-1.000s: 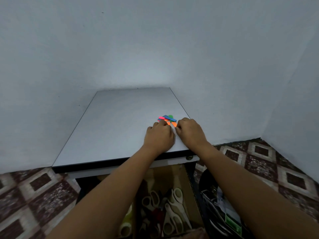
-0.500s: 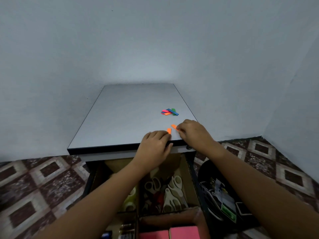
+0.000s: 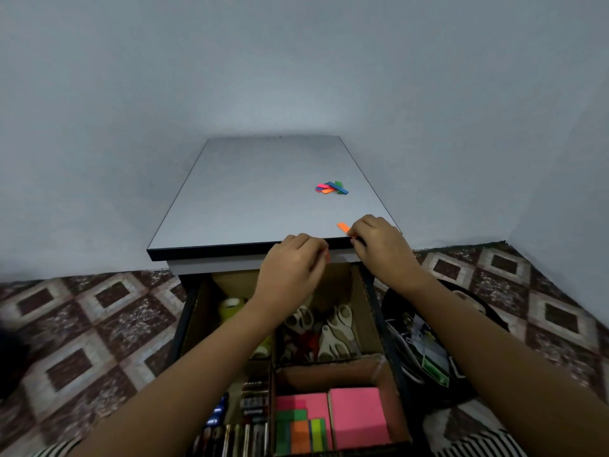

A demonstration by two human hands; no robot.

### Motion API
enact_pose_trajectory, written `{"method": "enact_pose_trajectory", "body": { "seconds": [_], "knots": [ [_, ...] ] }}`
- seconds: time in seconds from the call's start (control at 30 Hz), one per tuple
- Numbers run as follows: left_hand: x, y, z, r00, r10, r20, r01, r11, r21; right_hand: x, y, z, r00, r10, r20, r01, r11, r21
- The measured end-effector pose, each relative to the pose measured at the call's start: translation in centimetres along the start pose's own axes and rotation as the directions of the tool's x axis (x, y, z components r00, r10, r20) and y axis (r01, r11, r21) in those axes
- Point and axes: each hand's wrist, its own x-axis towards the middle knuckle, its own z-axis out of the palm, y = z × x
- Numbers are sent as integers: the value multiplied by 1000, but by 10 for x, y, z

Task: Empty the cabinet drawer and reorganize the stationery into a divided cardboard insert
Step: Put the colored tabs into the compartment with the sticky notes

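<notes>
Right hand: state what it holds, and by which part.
The right hand pinches an orange sticky flag by its near end, near the cabinet top's front edge.

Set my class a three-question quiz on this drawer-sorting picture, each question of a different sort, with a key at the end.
1. True or false: the white-handled scissors lie in a compartment of the cardboard insert.
2. Which thing do the fingers of the right hand pinch? A) a ruler B) an orange sticky flag C) a stapler
3. Fill in: the pile of coloured sticky flags lies on the cabinet ____.
Key: 1 true; 2 B; 3 top.
</notes>
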Motion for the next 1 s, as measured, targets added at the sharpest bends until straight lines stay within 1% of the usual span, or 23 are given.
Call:
{"method": "enact_pose_trajectory", "body": {
  "seconds": [0.1, 0.2, 0.27, 0.33, 0.37, 0.4, 0.47, 0.57, 0.63, 0.73, 0.8, 0.9, 1.0],
  "knots": [
    [-19, 3, -12, 985, -171, 3, 170, 979, -115, -5, -1, 3, 997, -31, -73, 34, 998, 45],
    [-43, 3, -20, 939, -343, 32, 340, 908, -245, -18, -11, 2, 991, -19, -130, 37, 990, 134],
    [-59, 1, -24, 900, -428, 81, 431, 849, -306, -32, -19, 3, 985, 8, -173, 30, 976, 217],
    [-75, 0, -27, 859, -487, 156, 510, 794, -330, -49, -28, 6, 978, 32, -206, 29, 958, 286],
    [-82, -1, -28, 841, -508, 186, 540, 772, -334, -58, -32, 8, 978, 56, -200, 12, 945, 326],
    [-90, -2, -30, 823, -527, 213, 568, 752, -335, -67, -37, 10, 982, 94, -165, -26, 927, 373],
    [-102, -6, -31, 779, -569, 265, 627, 702, -337, -81, -46, 13, 986, 165, -35, -130, 878, 461],
    [-117, -10, -34, 713, -625, 317, 700, 618, -358, -103, -59, 12, 971, 181, 159, -240, 792, 561],
    [-123, -11, -35, 685, -642, 344, 726, 567, -390, -117, -66, 13, 934, 169, 315, -333, 732, 595],
    [-125, -13, -37, 643, -658, 392, 756, 467, -458, -133, -72, 17, 864, 142, 484, -447, 660, 604],
    [-124, -15, -39, 620, -661, 424, 768, 401, -498, -138, -76, 20, 819, 127, 560, -489, 666, 563],
    [-123, -19, -37, 597, -657, 461, 785, 361, -502, -138, -81, 25, 752, 96, 652, -510, 712, 483],
    [-123, -21, -35, 572, -681, 457, 794, 319, -518, -138, -88, 30, 731, 101, 675, -465, 797, 385]
  ]
}}
